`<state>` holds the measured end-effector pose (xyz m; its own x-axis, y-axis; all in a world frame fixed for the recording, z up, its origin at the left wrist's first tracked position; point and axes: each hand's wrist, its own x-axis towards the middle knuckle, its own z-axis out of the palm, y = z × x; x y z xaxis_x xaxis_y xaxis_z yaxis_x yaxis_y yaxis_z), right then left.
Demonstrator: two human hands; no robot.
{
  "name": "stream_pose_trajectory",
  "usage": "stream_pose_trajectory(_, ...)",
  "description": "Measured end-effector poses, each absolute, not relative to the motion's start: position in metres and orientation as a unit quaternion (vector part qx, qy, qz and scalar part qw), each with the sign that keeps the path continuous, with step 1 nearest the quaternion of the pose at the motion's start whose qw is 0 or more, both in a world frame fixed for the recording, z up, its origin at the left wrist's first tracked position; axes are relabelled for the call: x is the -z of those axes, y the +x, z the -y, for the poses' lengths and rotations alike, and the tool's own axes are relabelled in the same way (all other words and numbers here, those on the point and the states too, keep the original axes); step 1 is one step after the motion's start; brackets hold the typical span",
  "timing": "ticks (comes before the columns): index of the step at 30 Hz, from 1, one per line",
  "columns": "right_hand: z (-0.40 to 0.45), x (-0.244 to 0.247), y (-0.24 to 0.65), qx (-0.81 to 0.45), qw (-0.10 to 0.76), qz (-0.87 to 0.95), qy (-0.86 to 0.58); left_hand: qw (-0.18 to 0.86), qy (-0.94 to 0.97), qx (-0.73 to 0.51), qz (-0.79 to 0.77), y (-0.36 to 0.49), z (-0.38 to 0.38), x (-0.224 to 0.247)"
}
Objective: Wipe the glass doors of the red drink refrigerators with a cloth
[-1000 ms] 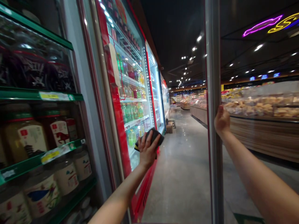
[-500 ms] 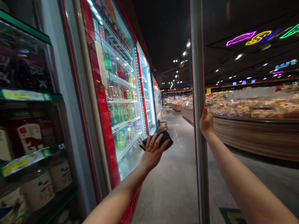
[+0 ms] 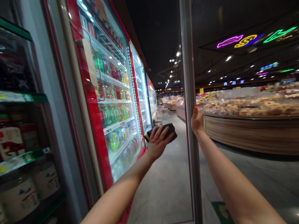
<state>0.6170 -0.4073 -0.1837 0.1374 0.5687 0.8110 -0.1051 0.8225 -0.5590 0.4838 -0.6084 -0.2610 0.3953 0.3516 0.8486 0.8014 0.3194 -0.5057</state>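
My left hand [image 3: 157,145] lies over a folded black cloth [image 3: 172,131] with a yellow strip at its edge. It presses the cloth to the glass pane [image 3: 165,189] of a swung-out cooler door. My right hand [image 3: 197,120] is wrapped round the upright metal door frame [image 3: 188,68] at the pane's outer edge; some of its fingers are hidden behind the frame. The cloth sits a short way left of that frame, a little lower than my right hand.
Left of me, cooler shelves carry bottles and jars [image 3: 18,196]. Beyond the glass stands a red-framed drinks cooler [image 3: 93,124]. A wood-sided counter [image 3: 245,132] heaped with packaged goods curves along the right. Grey floor [image 3: 217,174] lies between.
My left hand has slid the cloth rightward and slightly up along the glass, closer to the frame. My right hand keeps its hold. The view has turned a little to the right.
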Motion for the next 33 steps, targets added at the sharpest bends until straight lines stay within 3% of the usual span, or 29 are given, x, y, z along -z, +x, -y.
stream_pose_trajectory(5, 0.405, 0.184, 0.617, -0.239, 0.725, 0.621, -0.181, 0.618, -0.500, 0.237, 0.558, 0.513, 0.563, 0.232)
stream_pose_trajectory(11, 0.402, 0.185, 0.617, -0.250, 0.720, 0.618, -0.193, 0.605, -0.660, 0.083, 0.438, 0.513, 0.568, 0.295)
stream_pose_trajectory(19, 0.402, 0.185, 0.617, -0.236, 0.728, 0.615, -0.193, 0.572, -0.576, 0.192, 0.551, 0.529, 0.547, 0.283)
stream_pose_trajectory(25, 0.401, 0.186, 0.618, -0.219, 0.733, 0.614, -0.193, 0.594, -0.666, 0.075, 0.445, 0.516, 0.574, 0.319)
stream_pose_trajectory(30, 0.396, 0.187, 0.614, -0.228, 0.735, 0.612, -0.180, 0.582, -0.549, 0.185, 0.571, 0.498, 0.598, 0.294)
stream_pose_trajectory(33, 0.394, 0.188, 0.613, -0.232, 0.735, 0.609, -0.184, 0.581, -0.491, 0.229, 0.607, 0.496, 0.608, 0.309)
